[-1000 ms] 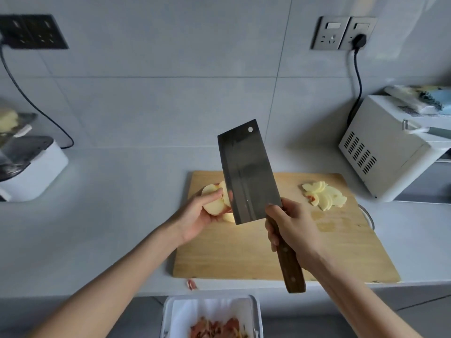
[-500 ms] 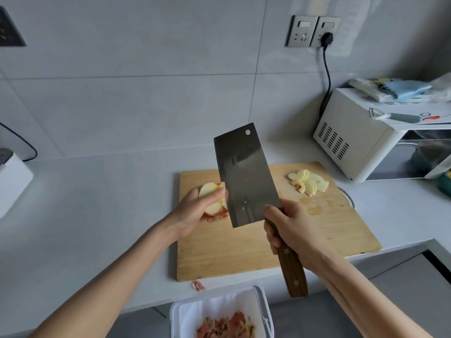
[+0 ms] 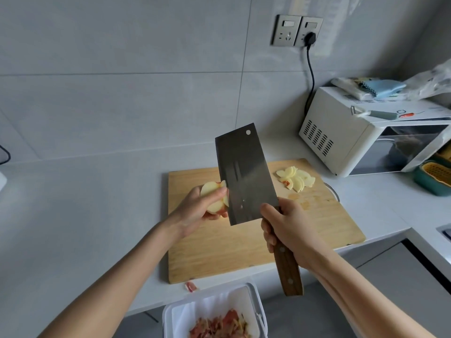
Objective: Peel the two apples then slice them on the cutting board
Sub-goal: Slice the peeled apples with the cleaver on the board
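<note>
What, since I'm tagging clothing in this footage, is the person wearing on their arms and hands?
Nothing that shows. The left hand and right hand are bare: no gloves, rings or watch visible. The left forearm and right forearm are bare too, with no sleeve reaching into view.

Large pale grey tiles cover the wall behind a light grey counter. A double socket holds a black plug; its cord drops behind a white microwave at the counter's far right.
</note>
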`<state>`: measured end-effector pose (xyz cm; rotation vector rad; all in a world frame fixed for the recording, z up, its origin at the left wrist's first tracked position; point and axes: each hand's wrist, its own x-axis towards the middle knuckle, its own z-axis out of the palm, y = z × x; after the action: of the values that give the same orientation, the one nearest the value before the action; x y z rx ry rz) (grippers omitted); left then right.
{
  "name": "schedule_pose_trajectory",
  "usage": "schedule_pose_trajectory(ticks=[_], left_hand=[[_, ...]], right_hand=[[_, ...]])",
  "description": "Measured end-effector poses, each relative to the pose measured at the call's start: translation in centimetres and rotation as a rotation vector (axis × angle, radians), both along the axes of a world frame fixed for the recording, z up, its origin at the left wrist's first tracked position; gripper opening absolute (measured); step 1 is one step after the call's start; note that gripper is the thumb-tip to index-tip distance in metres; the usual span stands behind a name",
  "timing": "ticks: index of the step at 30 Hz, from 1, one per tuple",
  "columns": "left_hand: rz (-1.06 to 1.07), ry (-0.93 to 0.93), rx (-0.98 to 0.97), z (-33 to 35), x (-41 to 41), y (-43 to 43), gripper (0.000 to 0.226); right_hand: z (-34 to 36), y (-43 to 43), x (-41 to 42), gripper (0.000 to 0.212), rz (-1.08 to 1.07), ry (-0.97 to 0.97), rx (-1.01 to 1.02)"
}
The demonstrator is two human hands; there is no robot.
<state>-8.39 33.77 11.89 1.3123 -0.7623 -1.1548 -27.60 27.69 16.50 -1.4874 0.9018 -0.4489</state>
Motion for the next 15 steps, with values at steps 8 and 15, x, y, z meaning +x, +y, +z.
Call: schedule_pose_trajectory(ticks=[8, 15], left_hand=[[0.097, 0.011, -0.010, -1.1, -0.7, -0.9, 0.030], [0.089, 0.035, -0.088, -0.8, -0.9, -1.7, 0.025]], right_hand=[[-1.0, 0.0, 0.2, 0.015, -0.008, -0.040, -0.032], [-1.5, -0.4, 0.2, 0.016, -0.012, -0.092, -0.050]])
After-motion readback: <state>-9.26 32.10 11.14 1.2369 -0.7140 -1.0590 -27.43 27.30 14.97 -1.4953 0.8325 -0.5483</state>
